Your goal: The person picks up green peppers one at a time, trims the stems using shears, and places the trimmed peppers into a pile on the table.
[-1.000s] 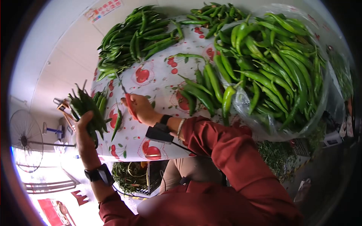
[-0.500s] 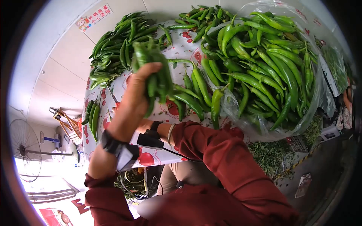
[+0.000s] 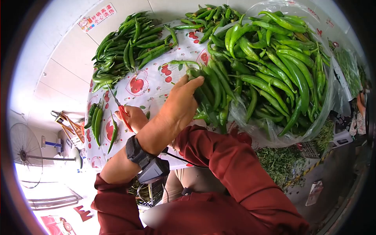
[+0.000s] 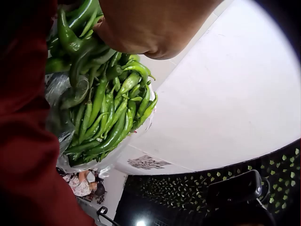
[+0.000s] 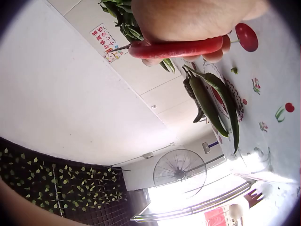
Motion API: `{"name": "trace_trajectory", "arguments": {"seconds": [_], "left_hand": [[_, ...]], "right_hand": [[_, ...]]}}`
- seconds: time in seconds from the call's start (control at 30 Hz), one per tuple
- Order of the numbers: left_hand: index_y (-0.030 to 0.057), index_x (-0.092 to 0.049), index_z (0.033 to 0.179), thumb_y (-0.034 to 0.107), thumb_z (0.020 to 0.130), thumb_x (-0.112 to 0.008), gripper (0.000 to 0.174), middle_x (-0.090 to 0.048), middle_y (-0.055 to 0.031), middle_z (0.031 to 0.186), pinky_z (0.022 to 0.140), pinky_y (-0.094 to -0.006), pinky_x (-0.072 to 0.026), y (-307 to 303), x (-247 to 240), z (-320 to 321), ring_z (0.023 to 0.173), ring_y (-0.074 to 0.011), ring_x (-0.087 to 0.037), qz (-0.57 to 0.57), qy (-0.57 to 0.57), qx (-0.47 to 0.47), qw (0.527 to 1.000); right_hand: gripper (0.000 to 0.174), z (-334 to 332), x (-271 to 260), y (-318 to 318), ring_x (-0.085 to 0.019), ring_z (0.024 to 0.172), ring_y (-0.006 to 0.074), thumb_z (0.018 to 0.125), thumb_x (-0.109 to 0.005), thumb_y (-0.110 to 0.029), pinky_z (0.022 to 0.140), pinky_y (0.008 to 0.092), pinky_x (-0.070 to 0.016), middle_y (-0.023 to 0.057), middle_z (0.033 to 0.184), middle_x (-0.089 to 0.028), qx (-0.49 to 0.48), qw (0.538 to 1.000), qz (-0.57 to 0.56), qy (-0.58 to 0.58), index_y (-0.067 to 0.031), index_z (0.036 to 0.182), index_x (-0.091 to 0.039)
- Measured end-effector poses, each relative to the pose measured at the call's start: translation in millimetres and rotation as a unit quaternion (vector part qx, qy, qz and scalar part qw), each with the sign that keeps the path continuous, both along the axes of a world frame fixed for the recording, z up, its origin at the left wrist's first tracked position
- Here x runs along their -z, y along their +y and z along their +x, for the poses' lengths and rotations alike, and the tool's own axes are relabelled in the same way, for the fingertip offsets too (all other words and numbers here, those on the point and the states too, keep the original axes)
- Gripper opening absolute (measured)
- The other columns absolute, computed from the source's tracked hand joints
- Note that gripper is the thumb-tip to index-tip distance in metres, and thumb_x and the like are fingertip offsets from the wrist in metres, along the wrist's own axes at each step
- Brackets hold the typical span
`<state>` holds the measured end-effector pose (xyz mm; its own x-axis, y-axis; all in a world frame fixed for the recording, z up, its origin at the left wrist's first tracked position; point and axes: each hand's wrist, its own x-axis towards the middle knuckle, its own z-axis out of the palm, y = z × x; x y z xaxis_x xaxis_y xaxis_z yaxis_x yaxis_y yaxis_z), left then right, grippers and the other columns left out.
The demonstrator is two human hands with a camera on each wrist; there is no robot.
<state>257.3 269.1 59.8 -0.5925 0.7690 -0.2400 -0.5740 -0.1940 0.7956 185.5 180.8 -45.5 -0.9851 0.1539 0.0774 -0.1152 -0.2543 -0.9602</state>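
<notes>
My left hand [image 3: 178, 102] holds a bunch of green chili peppers [image 3: 208, 92] at the near left side of a big heap of peppers [image 3: 290, 74] in a clear plastic bag. The left wrist view shows the hand at its top edge over that heap. Across the left forearm's far side, my right hand [image 3: 137, 118] grips red-handled scissors [image 3: 124, 116], blades pointing up and left. In the right wrist view the red handle [image 5: 176, 48] lies along the fingers. A single pepper [image 3: 113, 135] and a few more peppers [image 3: 95, 119] lie left of the right hand.
On the cherry-print tablecloth [image 3: 150, 84], a large pile of peppers [image 3: 129, 47] sits at the back left. A smaller pile [image 3: 215, 16] is at the back, against the wall. A standing fan [image 3: 24, 152] is off to the left. Greens [image 3: 280, 160] lie below the table's right side.
My left hand has carried the bunch of peppers from the table's left edge across, over the right forearm, to the bagged heap. The right hand still holds the scissors in about the same place.
</notes>
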Motion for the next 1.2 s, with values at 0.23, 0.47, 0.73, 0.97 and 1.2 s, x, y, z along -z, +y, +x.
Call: {"name": "trace_trajectory", "arguments": {"seconds": [0.23,0.47,0.73,0.97,1.2], "left_hand": [[-0.0101,-0.029,0.134,0.001,0.088,-0.044,0.05,-0.045,-0.0202,0.128,0.094,-0.032,-0.0409,-24,20,-12,0.111,-0.0244,-0.051,-0.091,0.084,-0.022,0.992],[-0.0082,-0.028,0.136,-0.004,0.084,-0.042,0.055,-0.046,-0.0189,0.129,0.1,-0.033,-0.0362,-21,6,-1,0.118,-0.0242,-0.047,-0.054,0.085,0.033,0.994],[-0.0082,-0.029,0.136,-0.008,0.081,-0.042,0.057,-0.047,-0.0176,0.129,0.1,-0.0318,-0.0378,-10,14,-6,0.115,-0.0231,-0.049,-0.065,0.131,0.051,0.988],[-0.0094,-0.037,0.127,-0.003,0.078,-0.05,0.051,-0.04,-0.0217,0.132,0.105,-0.0336,-0.0272,-33,31,-18,0.125,-0.0255,-0.037,-0.124,0.201,-0.065,0.97],[-0.0105,-0.024,0.137,-0.002,0.076,-0.054,0.068,-0.028,-0.0247,0.143,0.11,-0.0353,-0.0198,-42,22,-20,0.135,-0.0297,-0.025,-0.1,0.195,-0.039,0.975]], "right_hand": [[0.032,5,-10,5,-0.048,0.045,0.0111,0.091,-0.058,-0.033,0.041,0.029,-0.0369,0.002,0.054,-0.05,0.0,1.0,-0.003,-0.008,-0.0039,0.076,-0.055],[0.031,3,-7,2,-0.045,0.044,0.0095,0.089,-0.062,-0.031,0.04,0.028,-0.0362,0.0007,0.055,-0.049,-0.013,0.999,-0.04,-0.031,-0.004,0.076,-0.055],[0.026,-2,-3,-2,-0.044,0.043,0.0082,0.089,-0.062,-0.028,0.04,0.0263,-0.0379,-0.0005,0.056,-0.049,0.014,1.0,0.002,-0.012,-0.0058,0.077,-0.054],[0.027,8,-14,5,-0.041,0.043,0.008,0.089,-0.062,-0.025,0.04,0.0284,-0.033,-0.001,0.052,-0.045,-0.001,1.0,-0.019,-0.011,-0.0051,0.073,-0.053],[0.028,7,-11,4,-0.04,0.043,0.0081,0.09,-0.061,-0.027,0.04,0.0286,-0.0317,-0.001,0.051,-0.044,-0.007,0.999,-0.033,-0.012,-0.0053,0.073,-0.053]]}}
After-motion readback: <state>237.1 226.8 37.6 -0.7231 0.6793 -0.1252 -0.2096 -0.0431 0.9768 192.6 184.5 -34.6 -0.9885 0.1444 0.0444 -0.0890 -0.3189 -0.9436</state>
